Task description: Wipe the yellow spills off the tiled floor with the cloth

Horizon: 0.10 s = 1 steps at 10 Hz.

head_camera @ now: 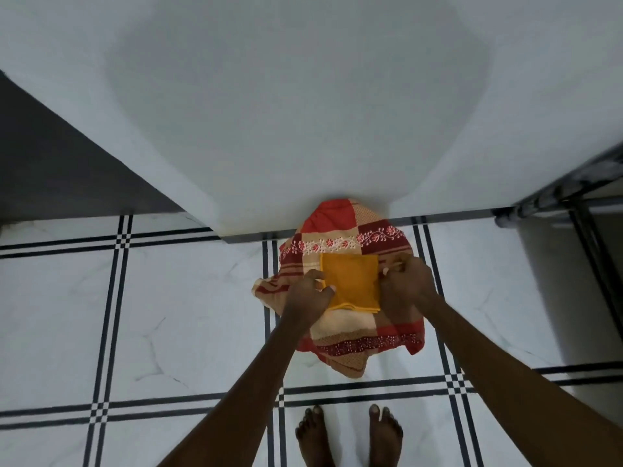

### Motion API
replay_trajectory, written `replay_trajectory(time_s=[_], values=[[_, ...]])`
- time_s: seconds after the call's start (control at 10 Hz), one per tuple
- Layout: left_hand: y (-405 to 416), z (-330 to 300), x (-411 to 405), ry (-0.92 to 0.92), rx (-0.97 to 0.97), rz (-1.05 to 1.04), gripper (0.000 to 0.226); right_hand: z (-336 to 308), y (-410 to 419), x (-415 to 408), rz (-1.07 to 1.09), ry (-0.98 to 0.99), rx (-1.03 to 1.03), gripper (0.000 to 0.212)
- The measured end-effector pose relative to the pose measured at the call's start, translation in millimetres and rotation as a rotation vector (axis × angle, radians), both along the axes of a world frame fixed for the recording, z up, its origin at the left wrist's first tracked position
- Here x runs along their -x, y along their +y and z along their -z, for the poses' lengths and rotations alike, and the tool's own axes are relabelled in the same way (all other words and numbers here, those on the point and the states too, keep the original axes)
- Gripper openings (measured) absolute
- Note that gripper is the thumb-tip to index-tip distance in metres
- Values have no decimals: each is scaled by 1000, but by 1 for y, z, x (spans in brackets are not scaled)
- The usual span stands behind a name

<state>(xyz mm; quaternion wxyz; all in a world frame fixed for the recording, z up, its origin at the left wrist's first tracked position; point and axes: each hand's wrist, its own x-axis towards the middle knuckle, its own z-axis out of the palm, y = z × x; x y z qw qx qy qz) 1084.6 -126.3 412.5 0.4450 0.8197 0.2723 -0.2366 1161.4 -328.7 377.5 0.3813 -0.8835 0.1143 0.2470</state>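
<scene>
Head view, the only one: person standing barefoot on the tiled floor (188,298), bent forward, both arms reaching down to a heap of fabric against the foot of the white wall (303,112). Heap is a patterned cloth (350,335), red, cream and maroon with a floral band, bunched up and spread across a dark tile line. On top of it lies a smaller folded yellow cloth (350,281), roughly square, its slightly longer side running away from the person toward the wall. Left hand (308,293) curled at the yellow cloth's near-left edge, thumb and fingers closing on that corner; looks like a pinch on the fabric, though the contact itself is partly hidden. Right hand (406,284) at the right edge, fingers drawn together, seemingly nipping the cloth or the patterned fabric just beside it; cannot tell which. Yellow cloth sits directly between the two hands, both equally near. No yellow spills visible on the open tiles in this view; any would be under the heap or out of frame. Dark metal frame (556,193) stands well off to the right. Judgement: wiping not begun; next move depends on lifting the yellow cloth toward the body.
</scene>
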Motion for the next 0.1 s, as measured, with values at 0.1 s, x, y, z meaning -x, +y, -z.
replay_trajectory(time_s=[0.1], values=[[4, -41, -5, -81, 10, -8, 40, -41, 1, 2, 13, -25, -90, 12]])
